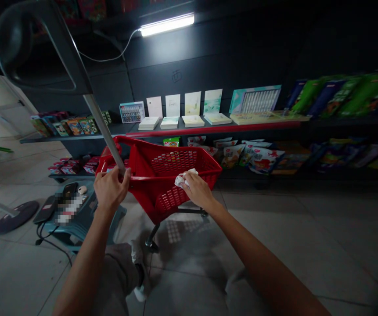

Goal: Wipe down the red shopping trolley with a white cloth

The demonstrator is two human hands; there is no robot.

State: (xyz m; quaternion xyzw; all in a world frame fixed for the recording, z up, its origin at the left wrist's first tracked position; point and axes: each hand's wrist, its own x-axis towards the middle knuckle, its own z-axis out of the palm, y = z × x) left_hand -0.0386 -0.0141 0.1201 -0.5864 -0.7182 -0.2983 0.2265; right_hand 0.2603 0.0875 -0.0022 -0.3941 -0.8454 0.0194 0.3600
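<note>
A red plastic shopping cart (142,193) with perforated sides stands in front of me on thin metal legs. My left hand (111,188) is closed on its near left corner, right at the foot of a grey metal pole (101,118). That pole slants up to a large dark plastic handle (44,48) at the upper left; how it joins the cart is hidden by my fingers. On the near rim, towards the right end, my right hand (197,186) presses a crumpled white cloth or tissue (179,180) against the red plastic.
Behind the cart, a dark shelf holds upright booklets (192,103), boxed pen sets (257,101) and green packs (350,94). Snack bags (263,159) fill the lower shelf. At left, a blue-grey stool (73,224) carries devices and cables, beside a round pole base (17,217).
</note>
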